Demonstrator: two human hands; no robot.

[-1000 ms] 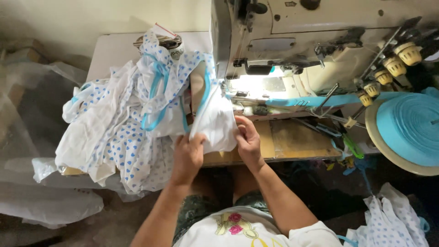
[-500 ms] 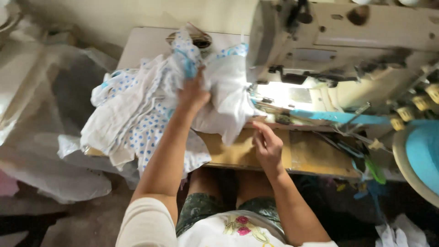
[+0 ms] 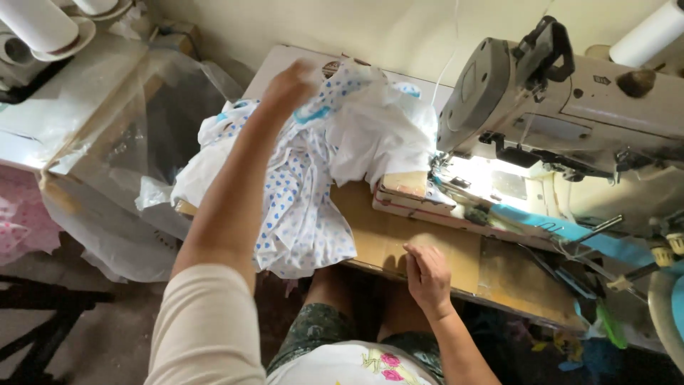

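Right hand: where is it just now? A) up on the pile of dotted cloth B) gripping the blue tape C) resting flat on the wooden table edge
C: the right hand lies flat on the wooden table, while the left hand reaches onto the dotted cloth.

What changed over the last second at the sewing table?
The left hand carried the white piece away from the sewing machine onto the dotted fabric pile. The right hand let go and dropped flat onto the wooden table. Machine and pile stayed put.
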